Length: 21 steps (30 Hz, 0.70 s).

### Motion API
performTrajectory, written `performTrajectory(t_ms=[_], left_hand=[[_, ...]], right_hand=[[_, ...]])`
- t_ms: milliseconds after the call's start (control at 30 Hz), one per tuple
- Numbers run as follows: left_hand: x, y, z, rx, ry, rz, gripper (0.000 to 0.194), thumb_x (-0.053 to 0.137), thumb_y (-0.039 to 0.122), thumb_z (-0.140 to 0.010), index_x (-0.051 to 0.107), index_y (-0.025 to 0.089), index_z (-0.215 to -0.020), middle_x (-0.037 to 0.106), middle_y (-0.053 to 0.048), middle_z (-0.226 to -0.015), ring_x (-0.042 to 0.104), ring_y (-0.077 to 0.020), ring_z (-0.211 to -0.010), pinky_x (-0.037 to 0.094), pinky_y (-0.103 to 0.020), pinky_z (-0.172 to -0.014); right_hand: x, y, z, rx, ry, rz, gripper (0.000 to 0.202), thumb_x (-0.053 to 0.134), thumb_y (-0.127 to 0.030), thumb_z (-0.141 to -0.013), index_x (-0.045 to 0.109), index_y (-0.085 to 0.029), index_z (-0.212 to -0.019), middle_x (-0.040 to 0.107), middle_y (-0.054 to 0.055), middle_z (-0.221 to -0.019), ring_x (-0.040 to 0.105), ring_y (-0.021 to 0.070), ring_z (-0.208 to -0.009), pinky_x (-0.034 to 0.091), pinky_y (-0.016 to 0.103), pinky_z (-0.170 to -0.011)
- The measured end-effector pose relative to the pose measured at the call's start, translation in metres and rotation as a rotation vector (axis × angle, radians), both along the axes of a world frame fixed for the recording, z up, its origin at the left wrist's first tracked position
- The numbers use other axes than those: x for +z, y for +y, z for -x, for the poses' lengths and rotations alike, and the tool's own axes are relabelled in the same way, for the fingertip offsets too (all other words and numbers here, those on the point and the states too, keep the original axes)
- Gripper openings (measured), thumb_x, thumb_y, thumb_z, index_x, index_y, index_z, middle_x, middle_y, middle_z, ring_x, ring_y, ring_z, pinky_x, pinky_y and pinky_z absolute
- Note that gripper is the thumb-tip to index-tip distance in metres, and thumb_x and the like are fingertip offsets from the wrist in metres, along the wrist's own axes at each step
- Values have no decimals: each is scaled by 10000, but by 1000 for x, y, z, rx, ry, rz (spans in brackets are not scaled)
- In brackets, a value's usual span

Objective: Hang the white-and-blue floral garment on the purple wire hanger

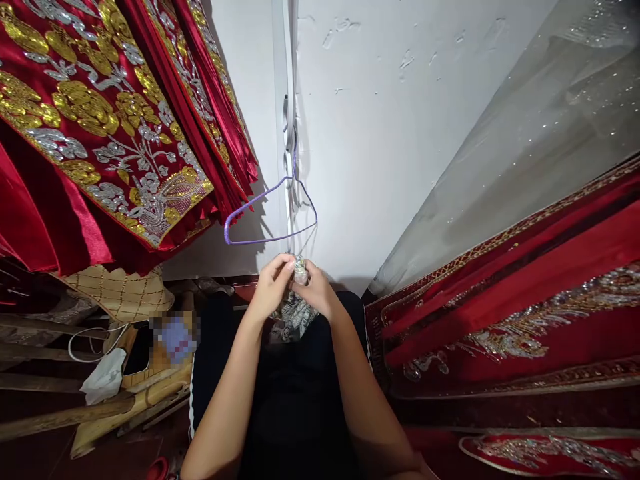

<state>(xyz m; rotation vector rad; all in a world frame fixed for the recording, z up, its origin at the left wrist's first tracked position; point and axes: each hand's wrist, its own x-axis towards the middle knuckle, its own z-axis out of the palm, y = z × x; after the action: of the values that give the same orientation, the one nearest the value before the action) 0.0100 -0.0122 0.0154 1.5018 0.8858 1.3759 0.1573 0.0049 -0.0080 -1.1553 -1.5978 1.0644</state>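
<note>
A bunched piece of patterned fabric (299,315), grey-green and white, hangs over my lap. Its narrow gathered top is pinched between my left hand (274,285) and my right hand (317,291), both closed with the fingertips close together. Just above my hands dangles a purple clothes hanger (270,241), with no garment on it. Its hook catches on a pale vertical strip (289,80) against the wall. A thin strand runs down towards the fabric's top; whether it is tied to it I cannot tell.
Red garments with gold and silver sequins (90,107) hang at upper left. Red embroidered clothing (510,320) and a sheer glittery fabric (540,120) fill the right. A wooden bamboo seat (145,393) at lower left bears a phone (137,350) and white tissue (104,377).
</note>
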Motion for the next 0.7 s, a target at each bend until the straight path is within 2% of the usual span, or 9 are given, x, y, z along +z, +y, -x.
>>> performTrajectory(t_ms=[67,167,233,300,367,467,533,600,700], left_hand=[[8,-4,-6,11,39,-50,242,562,442,-961,609,218,-1040,622,-59,-1034,599,-187,-953,482,-291,-874],[9,-3,-4,58,120,-102,375,544,475,-963,551,241,-1255,567,-105,-1310,560,-233,-1190,450,-326,-1007],[2,-1,5,-45,232,-56,430,488,517,-978,559,219,-1279,595,-110,-1302,567,-252,-1193,448,-340,-1019],[-6,-2,18,-215,401,33,449,458,560,-975,647,180,-1123,685,-92,-1120,625,-263,-1048,488,-340,-929],[-13,-5,35,-296,584,80,455,485,577,-953,684,169,-962,719,-70,-976,649,-271,-923,503,-335,-833],[-17,-9,63,-170,780,44,404,492,537,-956,698,189,-961,736,-75,-986,667,-296,-914,493,-340,-812],[-14,-10,81,-23,873,5,386,470,511,-966,701,202,-977,738,-100,-983,672,-308,-904,483,-347,-800],[-8,-11,97,52,953,-19,359,484,501,-957,703,217,-973,738,-111,-966,673,-309,-881,470,-343,-777],[5,-14,115,-14,1060,25,335,544,520,-916,694,230,-841,729,-89,-846,661,-276,-753,440,-309,-678]], right_hand=[[8,-3,5,46,115,14,327,665,-387,-810,649,-189,-1070,675,25,-908,617,195,-846,490,312,-758],[26,-9,2,166,266,76,295,616,-423,-866,658,-186,-1036,682,35,-898,636,204,-859,506,310,-757],[42,-11,-8,169,252,147,296,684,-426,-826,665,-187,-1001,699,51,-903,654,222,-852,521,316,-728],[58,-8,-21,111,172,173,303,751,-409,-769,679,-177,-951,714,77,-893,667,242,-812,530,331,-678],[74,4,-32,23,134,27,237,747,-366,-760,694,-168,-879,719,84,-864,668,246,-788,534,345,-676],[89,34,-39,-97,172,-369,125,650,-244,-786,722,-168,-854,730,72,-912,670,237,-897,529,357,-828],[86,59,-35,-148,203,-486,229,611,-203,-781,737,-173,-971,734,70,-1054,656,226,-1029,498,348,-933],[73,80,-27,-144,183,-416,262,592,-245,-811,728,-168,-1021,727,79,-1115,645,215,-1062,482,338,-953],[48,98,-21,-101,78,-231,247,599,-373,-844,706,-156,-894,730,74,-955,645,209,-922,484,329,-855]])
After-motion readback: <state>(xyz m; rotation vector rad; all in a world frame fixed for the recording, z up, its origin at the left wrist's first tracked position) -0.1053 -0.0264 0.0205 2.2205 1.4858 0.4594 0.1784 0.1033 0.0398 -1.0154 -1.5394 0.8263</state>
